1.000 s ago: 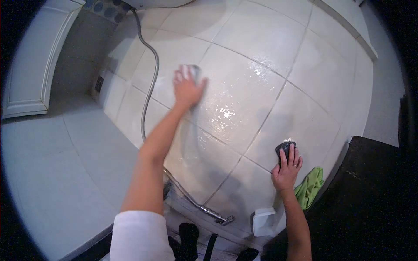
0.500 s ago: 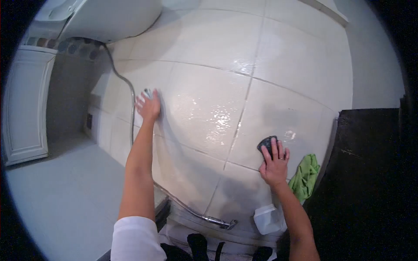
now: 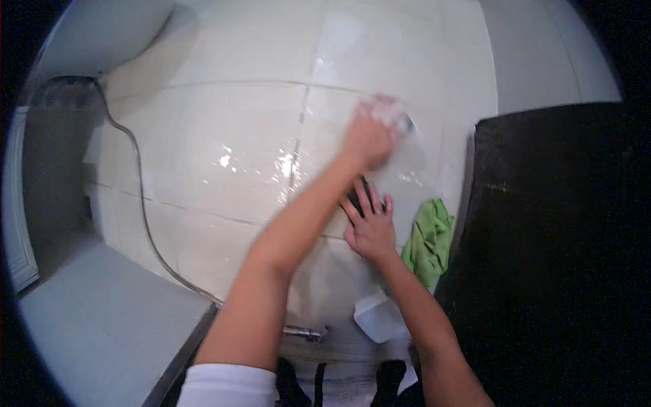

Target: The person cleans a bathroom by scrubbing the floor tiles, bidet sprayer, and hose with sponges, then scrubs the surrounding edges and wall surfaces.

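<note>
- As the left hand [image 3: 369, 139] sweeps across the wet floor tiles [image 3: 237, 115], it has moved from far left of the green cloth [image 3: 428, 237] to beyond it and slightly left, so the rubbing now seems to reach the cloth's side of the floor
- The right hand [image 3: 374, 234] is just left of the cloth, fingers spread over a dark pad [image 3: 354, 199] that lies on the tiles
- Motion blur hides the left fingers; I cannot tell whether they are spread or together, and the greyish item [image 3: 407, 123] at them, beyond the cloth, is unclear
- The right fingers cover part of the pad; the white container [image 3: 378, 319], below and left of the cloth, is partly hidden by the right forearm
</note>
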Tool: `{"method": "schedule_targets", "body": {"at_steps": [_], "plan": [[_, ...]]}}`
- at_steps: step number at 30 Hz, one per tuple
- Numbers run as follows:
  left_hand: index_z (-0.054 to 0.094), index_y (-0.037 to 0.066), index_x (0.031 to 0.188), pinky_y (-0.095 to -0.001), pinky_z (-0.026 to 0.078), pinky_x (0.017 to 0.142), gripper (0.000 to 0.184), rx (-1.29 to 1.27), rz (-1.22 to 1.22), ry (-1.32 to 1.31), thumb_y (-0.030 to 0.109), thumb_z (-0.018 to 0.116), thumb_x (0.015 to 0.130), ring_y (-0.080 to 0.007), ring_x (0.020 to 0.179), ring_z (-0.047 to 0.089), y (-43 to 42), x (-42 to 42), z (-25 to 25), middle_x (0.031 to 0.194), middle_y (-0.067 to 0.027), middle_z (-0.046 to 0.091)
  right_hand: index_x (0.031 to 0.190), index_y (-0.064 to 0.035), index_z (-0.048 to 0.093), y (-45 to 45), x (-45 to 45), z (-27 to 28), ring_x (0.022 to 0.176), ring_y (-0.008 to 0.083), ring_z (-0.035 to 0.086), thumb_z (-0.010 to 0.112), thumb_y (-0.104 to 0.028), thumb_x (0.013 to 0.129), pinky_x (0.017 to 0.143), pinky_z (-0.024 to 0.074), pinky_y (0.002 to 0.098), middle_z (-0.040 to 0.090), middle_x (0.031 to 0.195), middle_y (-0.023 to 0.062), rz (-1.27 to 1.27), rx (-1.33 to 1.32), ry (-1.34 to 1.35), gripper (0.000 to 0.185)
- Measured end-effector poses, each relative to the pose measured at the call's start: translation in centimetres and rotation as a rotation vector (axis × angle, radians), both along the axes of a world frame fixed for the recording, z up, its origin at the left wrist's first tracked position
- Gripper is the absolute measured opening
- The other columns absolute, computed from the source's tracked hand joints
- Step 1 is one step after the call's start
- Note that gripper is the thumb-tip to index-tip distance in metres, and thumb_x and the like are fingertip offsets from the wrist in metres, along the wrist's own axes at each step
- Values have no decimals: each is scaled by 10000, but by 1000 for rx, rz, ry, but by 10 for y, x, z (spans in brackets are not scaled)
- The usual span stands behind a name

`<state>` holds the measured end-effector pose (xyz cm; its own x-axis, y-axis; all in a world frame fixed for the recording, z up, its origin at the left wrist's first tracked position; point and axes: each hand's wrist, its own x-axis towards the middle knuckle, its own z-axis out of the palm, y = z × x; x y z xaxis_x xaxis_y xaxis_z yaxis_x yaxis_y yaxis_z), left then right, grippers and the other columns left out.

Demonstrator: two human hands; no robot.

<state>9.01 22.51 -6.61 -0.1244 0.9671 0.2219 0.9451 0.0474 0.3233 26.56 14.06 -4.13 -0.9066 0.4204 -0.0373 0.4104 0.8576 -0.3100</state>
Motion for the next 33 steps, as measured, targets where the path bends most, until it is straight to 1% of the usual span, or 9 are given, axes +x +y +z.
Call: {"method": "schedule_targets", "body": {"at_steps": [7,11,13,17,21,23,26,30,33], "plan": [[418,150,1349,-543,173,1086,479,-84,307,43,332,404,906,-379,1366,187,33,6,8,1465,-105,287,1306,-216,451,3,1,1,1345,308,240,585,-278,719,1030,222,581,274,1467,118,7,21,5,605],[455,140,1314,-492,215,1087,454,-65,-339,-191,261,438,877,-341,1330,297,38,90,1,1419,-114,373,1347,-158,414,0,2,-5,1346,336,218,501,-398,810,1048,160,604,305,1435,145,73,10,-242,595],[466,141,1302,-498,219,1083,441,3,-329,-226,258,438,878,-328,1331,297,57,88,-3,1418,-109,374,1361,-151,397,4,1,-7,1332,341,237,481,-463,827,1054,127,615,332,1413,148,-2,-182,26,624],[486,154,1282,-513,212,1084,420,133,19,-13,278,446,882,-286,1344,282,109,57,1,1416,-77,382,1372,-151,383,-1,3,-2,1327,343,245,451,-516,842,1071,114,596,315,1434,145,101,-6,-307,647],[489,171,1279,-525,205,1084,412,63,-9,41,301,448,890,-274,1356,262,67,85,9,1417,-46,384,1360,-160,402,-1,10,-12,1321,339,256,470,-480,829,1065,123,604,334,1423,130,73,-72,-111,624],[493,170,1274,-514,217,1081,416,-42,-439,-102,308,465,883,-283,1352,266,32,99,13,1409,-48,391,1363,-160,395,2,7,-10,1322,348,258,476,-465,826,1065,127,602,320,1434,133,50,-71,-36,623],[488,152,1276,-501,244,1069,427,72,-520,-107,298,474,875,-305,1334,288,46,96,-2,1398,-74,399,1370,-165,374,-2,7,-16,1327,365,260,481,-440,821,1063,138,600,280,1462,139,39,-60,-61,623],[457,35,1279,-486,270,1050,471,135,75,-41,262,475,867,-319,1294,340,81,115,13,1399,-135,382,1352,-187,384,1,4,-25,1336,369,263,477,-401,819,1053,162,597,219,1497,138,44,-98,162,582],[481,2,1251,-485,246,1069,456,-6,-19,-71,229,461,857,-331,1289,346,40,185,7,1370,-160,412,1333,-232,401,-2,5,-19,1343,324,265,563,-286,777,1045,185,573,252,1481,143,6,30,153,582]]}}
